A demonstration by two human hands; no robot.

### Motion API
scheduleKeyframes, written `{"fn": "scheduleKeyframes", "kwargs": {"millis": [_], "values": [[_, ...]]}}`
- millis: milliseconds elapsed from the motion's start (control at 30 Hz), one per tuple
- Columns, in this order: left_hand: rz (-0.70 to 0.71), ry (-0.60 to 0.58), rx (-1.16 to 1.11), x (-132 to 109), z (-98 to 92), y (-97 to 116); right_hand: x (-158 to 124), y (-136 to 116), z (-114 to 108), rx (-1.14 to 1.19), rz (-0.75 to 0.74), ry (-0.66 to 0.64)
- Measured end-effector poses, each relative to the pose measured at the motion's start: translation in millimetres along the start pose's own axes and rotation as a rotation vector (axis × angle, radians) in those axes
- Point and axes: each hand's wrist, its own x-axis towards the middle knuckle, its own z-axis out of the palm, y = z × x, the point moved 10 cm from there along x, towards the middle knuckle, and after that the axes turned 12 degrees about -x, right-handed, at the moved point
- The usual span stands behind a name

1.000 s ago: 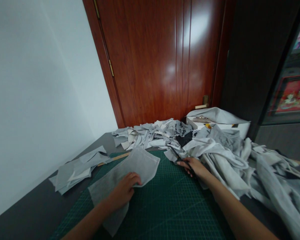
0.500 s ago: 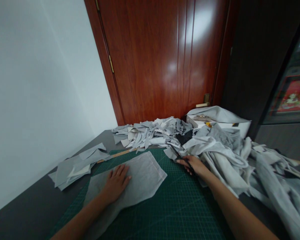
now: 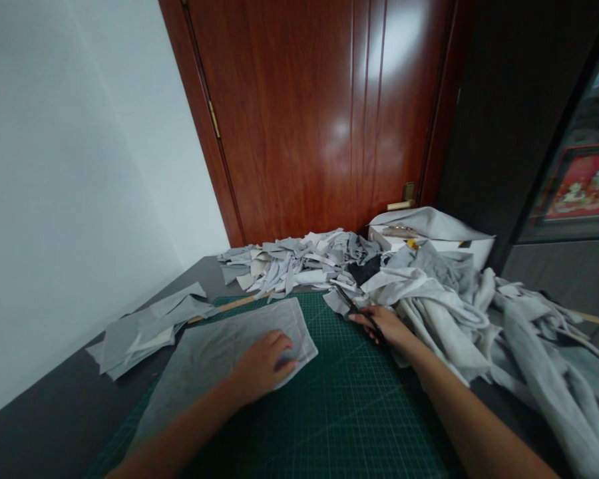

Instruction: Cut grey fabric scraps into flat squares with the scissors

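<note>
A grey piece of fabric [image 3: 204,349] with a pointed end and stitched edge lies on the green cutting mat [image 3: 329,412]. Over its right part is my left hand [image 3: 263,364], fingers curled and apart, with nothing visible in them. Black scissors [image 3: 352,307] are in my right hand [image 3: 379,324] at the mat's back right edge. Their blades point up and left, beside a small grey scrap [image 3: 336,303].
Fabric scraps [image 3: 299,263] are heaped at the back. Large grey cloths [image 3: 429,293] cover the right side, before a white box [image 3: 474,253]. Flat grey pieces [image 3: 144,329] lie at the left, near a wooden ruler [image 3: 237,304]. A wall and door stand behind.
My left hand has moved right across the fabric and its flat fingers have curled. The fabric shows more of its left part. My right hand still holds the scissors in about the same place.
</note>
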Motion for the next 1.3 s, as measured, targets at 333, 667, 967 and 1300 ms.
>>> {"fn": "scheduleKeyframes", "kwargs": {"millis": [333, 667, 967, 1300], "values": [[-0.264, 0.230, -0.689, 44.8, 13.8, -35.2, 2.1, 4.9, 3.1, -0.045, -0.006, -0.010], [-0.259, 0.292, -0.911, 39.8, 19.5, -42.1, -36.3, -28.5, 31.6, -0.068, -0.063, -0.288], [0.107, 0.094, -0.453, 36.3, 27.8, 5.9, -86.3, -27.5, 22.4, 0.203, 0.012, -0.421], [-0.007, 0.041, -0.020, 26.9, 30.4, -3.4, -128.6, -12.0, 24.4, 0.167, 0.075, -0.503]]}}
